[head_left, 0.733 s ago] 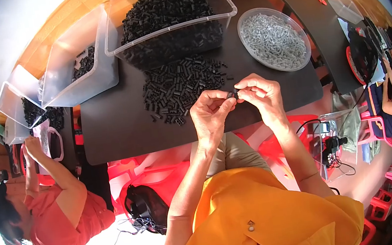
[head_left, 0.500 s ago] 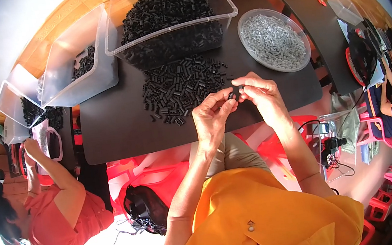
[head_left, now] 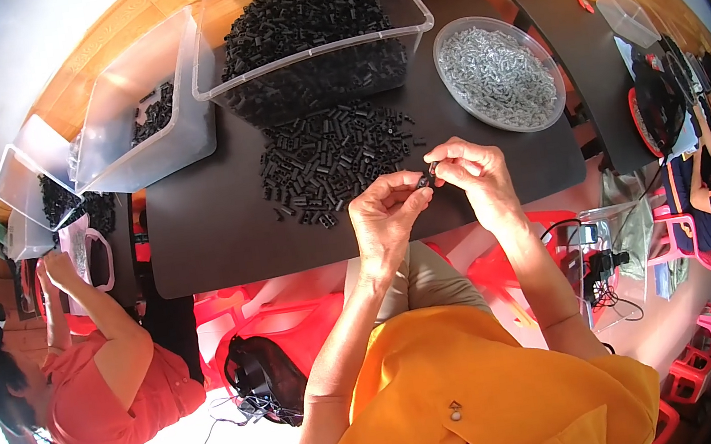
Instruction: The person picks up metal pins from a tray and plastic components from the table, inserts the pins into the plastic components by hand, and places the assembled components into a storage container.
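Both hands [head_left: 430,190] pinch one small black part [head_left: 427,178] (fingertips touching) — above table [head_left: 204,233].

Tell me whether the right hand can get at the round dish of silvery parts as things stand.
Probably yes: the right hand is pinching a small black part, but the dish lies just beyond it with bare tabletop between.

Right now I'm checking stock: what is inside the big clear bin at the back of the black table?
The big clear bin holds a heap of small black parts, piled near its rim. The heap covers the bin's floor, so anything underneath cannot be seen.
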A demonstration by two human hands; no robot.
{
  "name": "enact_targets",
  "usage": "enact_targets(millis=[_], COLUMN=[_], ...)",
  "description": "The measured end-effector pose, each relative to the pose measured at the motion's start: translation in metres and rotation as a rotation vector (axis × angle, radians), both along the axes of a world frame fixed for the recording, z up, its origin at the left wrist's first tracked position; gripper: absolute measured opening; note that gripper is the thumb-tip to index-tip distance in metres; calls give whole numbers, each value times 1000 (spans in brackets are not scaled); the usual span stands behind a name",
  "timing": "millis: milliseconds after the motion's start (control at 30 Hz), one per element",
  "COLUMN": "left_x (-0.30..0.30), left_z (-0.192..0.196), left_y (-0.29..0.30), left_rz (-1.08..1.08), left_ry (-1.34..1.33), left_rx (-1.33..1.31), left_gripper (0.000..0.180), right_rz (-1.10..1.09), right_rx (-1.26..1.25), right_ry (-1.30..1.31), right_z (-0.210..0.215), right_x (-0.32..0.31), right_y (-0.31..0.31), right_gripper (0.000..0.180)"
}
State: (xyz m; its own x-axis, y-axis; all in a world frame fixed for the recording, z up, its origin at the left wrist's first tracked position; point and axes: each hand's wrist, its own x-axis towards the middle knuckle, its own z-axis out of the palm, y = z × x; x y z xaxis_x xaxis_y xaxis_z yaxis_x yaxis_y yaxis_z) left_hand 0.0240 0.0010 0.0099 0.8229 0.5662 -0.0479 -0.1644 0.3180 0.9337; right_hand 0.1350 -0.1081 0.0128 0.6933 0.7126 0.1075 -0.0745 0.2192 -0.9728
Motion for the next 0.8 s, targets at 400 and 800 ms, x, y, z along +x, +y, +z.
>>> enact_targets(millis=[400, 800], left_x=[0, -1], left_z=[-3, -3], left_y=[-3, -6], left_rz=[7, -19], left_ry=[49, 109], left_rx=[77, 166], left_gripper=[16, 15], right_rz=[0, -112], right_rx=[-33, -170], right_ry=[-301, -753], right_z=[1, 21], right_x=[0, -5], right_y=[-4, -8], right_gripper=[13, 14])
